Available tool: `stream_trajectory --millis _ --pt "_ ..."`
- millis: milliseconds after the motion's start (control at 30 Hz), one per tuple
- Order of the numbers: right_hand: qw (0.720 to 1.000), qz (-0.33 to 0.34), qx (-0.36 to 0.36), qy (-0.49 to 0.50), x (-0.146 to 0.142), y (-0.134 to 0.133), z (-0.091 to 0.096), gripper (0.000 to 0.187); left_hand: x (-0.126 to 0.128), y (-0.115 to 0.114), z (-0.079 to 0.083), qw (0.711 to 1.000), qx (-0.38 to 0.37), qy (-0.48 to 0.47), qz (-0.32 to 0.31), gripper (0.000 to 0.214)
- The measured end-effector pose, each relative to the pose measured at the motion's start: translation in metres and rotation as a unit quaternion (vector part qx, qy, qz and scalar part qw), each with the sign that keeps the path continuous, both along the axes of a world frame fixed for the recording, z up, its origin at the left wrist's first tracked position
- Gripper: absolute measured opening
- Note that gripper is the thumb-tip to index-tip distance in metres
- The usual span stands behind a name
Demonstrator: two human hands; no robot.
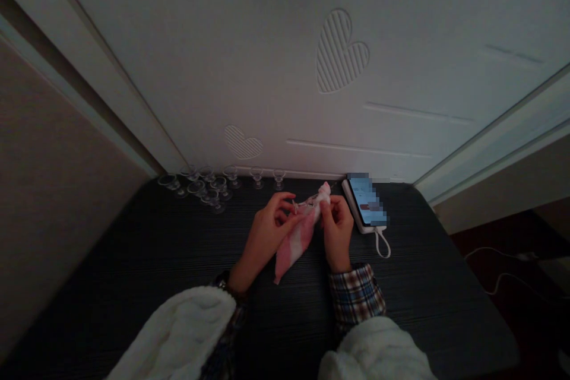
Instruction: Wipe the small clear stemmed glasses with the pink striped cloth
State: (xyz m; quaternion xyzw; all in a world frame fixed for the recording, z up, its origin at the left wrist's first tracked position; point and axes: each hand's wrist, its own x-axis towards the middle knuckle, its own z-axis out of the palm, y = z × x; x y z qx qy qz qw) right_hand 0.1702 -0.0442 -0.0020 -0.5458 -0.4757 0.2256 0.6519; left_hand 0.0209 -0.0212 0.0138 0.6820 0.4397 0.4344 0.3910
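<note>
Above the middle of the table, a pink-and-white striped cloth [296, 243] hangs between my two hands, its lower corner pointing toward me. My left hand [269, 225] is closed, its fingertips at the edge of a small clear glass [294, 206] that the cloth partly covers. Thumb and fingers of my right hand [337, 225] pinch the bunched upper part of the cloth around the other side. Most of the glass is hidden by cloth and fingers.
Several small stemmed glasses [209, 187] stand at the back left of the dark table [187, 255], against a white panel [267, 71] with heart reliefs. Right of my hands, a phone [363, 196] lies on a white block with a strap loop [383, 243].
</note>
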Motion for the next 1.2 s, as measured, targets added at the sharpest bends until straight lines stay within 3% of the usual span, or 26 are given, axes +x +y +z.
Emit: stream_trajectory --millis 467,1200 --pt "1.0 0.002 0.009 0.019 0.0 -0.001 0.001 0.021 -0.002 -0.001 0.002 0.997 0.038 0.06 0.02 0.025" --pt "1.0 0.014 0.007 0.01 0.0 -0.003 0.0 0.023 -0.001 -0.007 0.012 0.996 0.034 0.078 0.012 0.034"
